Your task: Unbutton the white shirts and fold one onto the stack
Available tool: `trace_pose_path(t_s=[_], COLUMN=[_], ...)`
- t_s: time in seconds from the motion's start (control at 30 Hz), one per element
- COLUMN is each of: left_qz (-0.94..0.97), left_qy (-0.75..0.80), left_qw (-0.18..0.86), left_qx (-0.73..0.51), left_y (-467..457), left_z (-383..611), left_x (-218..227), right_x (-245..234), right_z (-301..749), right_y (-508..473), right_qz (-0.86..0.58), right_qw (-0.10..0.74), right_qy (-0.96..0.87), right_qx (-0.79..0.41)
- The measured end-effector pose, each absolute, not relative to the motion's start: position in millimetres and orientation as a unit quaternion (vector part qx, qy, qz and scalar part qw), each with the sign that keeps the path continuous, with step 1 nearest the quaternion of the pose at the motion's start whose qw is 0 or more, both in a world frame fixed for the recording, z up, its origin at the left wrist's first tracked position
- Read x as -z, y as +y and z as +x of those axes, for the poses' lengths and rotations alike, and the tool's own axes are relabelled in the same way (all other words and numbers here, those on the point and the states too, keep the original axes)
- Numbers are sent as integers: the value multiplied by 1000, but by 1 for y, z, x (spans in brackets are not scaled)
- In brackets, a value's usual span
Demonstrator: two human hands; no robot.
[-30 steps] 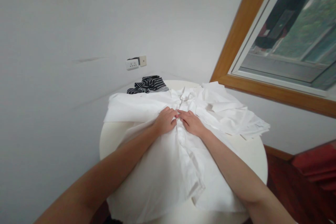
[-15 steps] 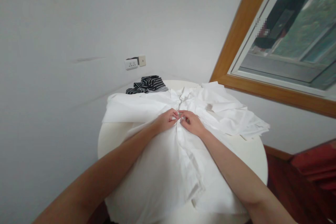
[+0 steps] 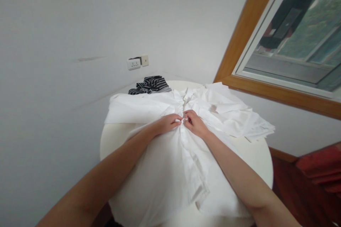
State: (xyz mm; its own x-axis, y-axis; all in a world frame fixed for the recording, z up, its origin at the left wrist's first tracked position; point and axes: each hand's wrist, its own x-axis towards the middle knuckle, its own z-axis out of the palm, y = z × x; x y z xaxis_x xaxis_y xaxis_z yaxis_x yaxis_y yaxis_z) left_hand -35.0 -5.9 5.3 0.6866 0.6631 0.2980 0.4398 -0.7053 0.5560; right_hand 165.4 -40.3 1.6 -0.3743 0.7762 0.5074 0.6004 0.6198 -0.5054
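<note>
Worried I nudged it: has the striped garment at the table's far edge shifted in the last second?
No. The striped garment sits just below and right of the wall socket, as before.

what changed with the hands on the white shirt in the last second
The left hand and right hand curled their fingertips and drew them together, going from lying loosely on the front opening of the white shirt to pinching it. The shirt stayed spread over the round table, and the striped garment at the far edge did not move.
</note>
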Motion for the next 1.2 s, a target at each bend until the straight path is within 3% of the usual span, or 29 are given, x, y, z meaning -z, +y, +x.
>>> trace_pose_path(t_s=[0.63,1.2], left_qz=[895,884], left_qy=[305,327], left_qw=[108,117], left_qx=[-307,-313], left_y=[-13,-11], left_z=[-23,-26], left_x=[2,-1], right_x=[-9,-1], right_z=[160,161], right_y=[-45,-42], right_qz=[-435,-483], right_qw=[323,351], right_qy=[-838,-801], right_qx=[-60,-53])
